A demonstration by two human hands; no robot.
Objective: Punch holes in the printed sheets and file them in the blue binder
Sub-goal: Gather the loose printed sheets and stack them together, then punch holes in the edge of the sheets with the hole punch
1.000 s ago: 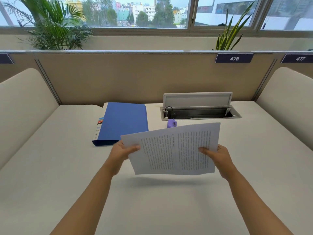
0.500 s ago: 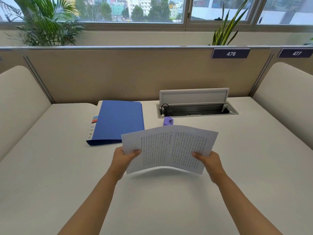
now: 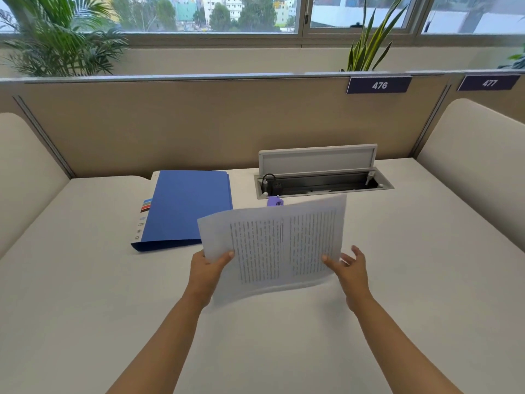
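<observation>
I hold the printed sheets (image 3: 272,245) upright over the middle of the desk, their lower edge close to the tabletop. My left hand (image 3: 208,268) pinches the lower left corner. At the lower right edge my right hand (image 3: 350,270) has its thumb on the front of the sheets and its fingers spread out past the edge. The blue binder (image 3: 186,207) lies closed on the desk to the left of the sheets. A small purple hole punch (image 3: 275,201) peeks out just above the sheets' top edge, mostly hidden.
An open cable tray (image 3: 324,184) with a raised lid is set into the white desk (image 3: 426,280) behind the punch. Beige partitions wall off the back and both sides. Plants stand on the window ledge beyond.
The sheets have tipped more upright and come down toward the desk. My right hand's fingers have spread away from the sheets' edge, with the thumb still on them.
</observation>
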